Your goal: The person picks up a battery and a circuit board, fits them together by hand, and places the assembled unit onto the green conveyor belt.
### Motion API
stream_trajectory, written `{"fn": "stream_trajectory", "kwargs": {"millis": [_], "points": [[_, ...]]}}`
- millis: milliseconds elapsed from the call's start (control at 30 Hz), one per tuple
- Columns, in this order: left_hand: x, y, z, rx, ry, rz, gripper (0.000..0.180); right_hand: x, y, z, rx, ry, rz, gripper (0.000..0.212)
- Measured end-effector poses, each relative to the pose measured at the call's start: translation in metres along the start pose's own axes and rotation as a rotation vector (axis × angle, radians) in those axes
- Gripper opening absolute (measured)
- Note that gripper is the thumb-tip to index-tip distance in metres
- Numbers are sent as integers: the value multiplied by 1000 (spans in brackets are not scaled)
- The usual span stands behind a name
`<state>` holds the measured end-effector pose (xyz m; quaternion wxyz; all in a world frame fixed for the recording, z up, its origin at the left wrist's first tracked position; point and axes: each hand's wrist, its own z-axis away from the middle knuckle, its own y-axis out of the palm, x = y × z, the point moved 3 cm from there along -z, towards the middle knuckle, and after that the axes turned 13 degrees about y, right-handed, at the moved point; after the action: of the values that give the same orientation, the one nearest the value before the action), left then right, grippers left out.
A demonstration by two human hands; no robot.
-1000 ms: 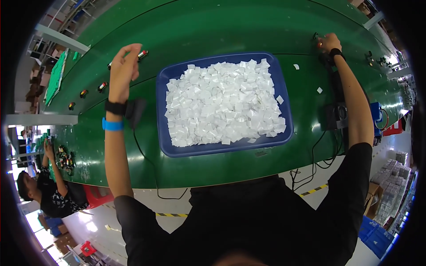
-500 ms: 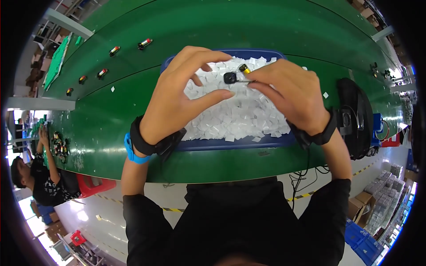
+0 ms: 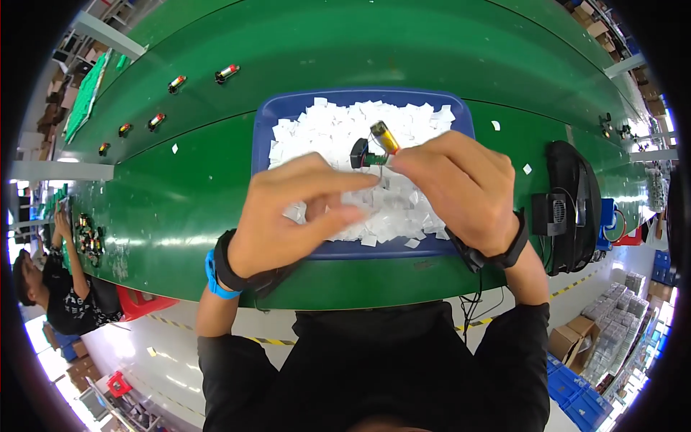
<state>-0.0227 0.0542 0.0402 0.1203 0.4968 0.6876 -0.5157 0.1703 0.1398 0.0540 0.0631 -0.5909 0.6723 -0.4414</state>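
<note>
A small electronic assembly [image 3: 376,159] is pinched between the thumb and fingers of my right hand [image 3: 457,191]. It has a yellow cylinder like a battery, a green circuit board and a black block-shaped part. My left hand [image 3: 299,212] holds nothing; its thumb and fingers are apart, just left of the assembly and slightly blurred. Both hands are over a blue tray [image 3: 257,144] filled with small white square pieces [image 3: 331,119].
Several similar assemblies [image 3: 227,73] lie at the far left of the green bench [image 3: 194,209]. A black bag [image 3: 576,209] and a small black box [image 3: 548,214] sit to the right, cables below them. Another person [image 3: 65,288] works at the far left.
The assembly has turned in my right hand, showing more of the yellow cylinder and the green board. My left hand has moved lower, its thumb and fingers closer together. The view has shifted slightly.
</note>
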Motion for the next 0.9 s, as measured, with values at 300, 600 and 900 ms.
{"fn": "stream_trajectory", "kwargs": {"millis": [300, 600, 900], "points": [[29, 21, 10, -168, -633, 970, 24, 2, 16, 20, 38, -120, -52, 20], [23, 34, 16, -275, -454, 502, 18, -11, 35, 31, 73, 309, -157, 19], [18, 35, 16, -263, -400, 254, 15, -14, 27, 25, 123, 616, -328, 15]]}}
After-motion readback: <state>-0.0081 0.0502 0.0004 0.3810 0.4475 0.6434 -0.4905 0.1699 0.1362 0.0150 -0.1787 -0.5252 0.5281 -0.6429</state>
